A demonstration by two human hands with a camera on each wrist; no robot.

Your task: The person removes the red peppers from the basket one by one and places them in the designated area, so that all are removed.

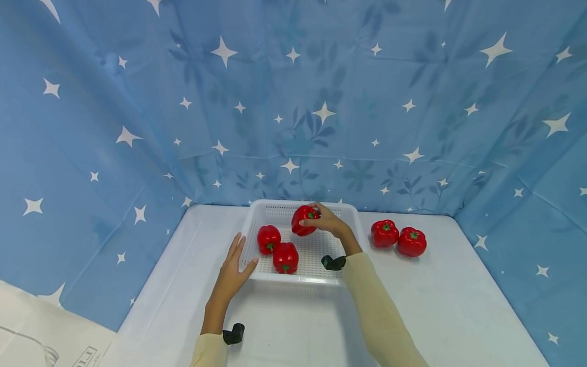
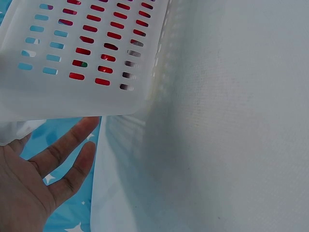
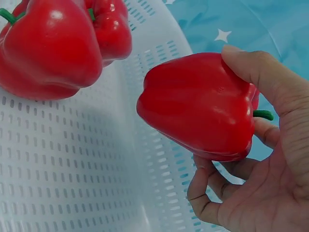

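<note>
While the glossy red bell pepper with a green stem (image 1: 302,213) is held over the far-middle part of the white perforated plastic basket (image 1: 298,279), the right hand (image 1: 331,221) is what has it: thumb and fingers curled round the stem end, firm-looking grasp. Key relation: pepper lies directly left of the right hand, long axis roughly left-right, stem toward the palm on the right, blunt end pointing left. It looks raised off the basket floor, fingers under it in the right wrist view; exact clearance can't be read.

Right hand is clearly the nearer one. Left hand (image 1: 232,275) is well apart from the pepper, at the basket's near-left corner, fingers spread, grasping nothing. Can't tell if its thumb touches the rim.

Also in the basket, left side: a red bell pepper at the far left (image 1: 268,239) and a red bell pepper nearer the front (image 1: 286,258), close together, both left of the held one.

Outside, right of the basket on the white-topped table (image 1: 463,285): two more, a left-hand red bell pepper (image 1: 384,233) and a right-hand red bell pepper (image 1: 411,242), side by side, the latter slightly nearer.

Behind it all: blue fabric curtain with white stars (image 1: 257,102).
</note>
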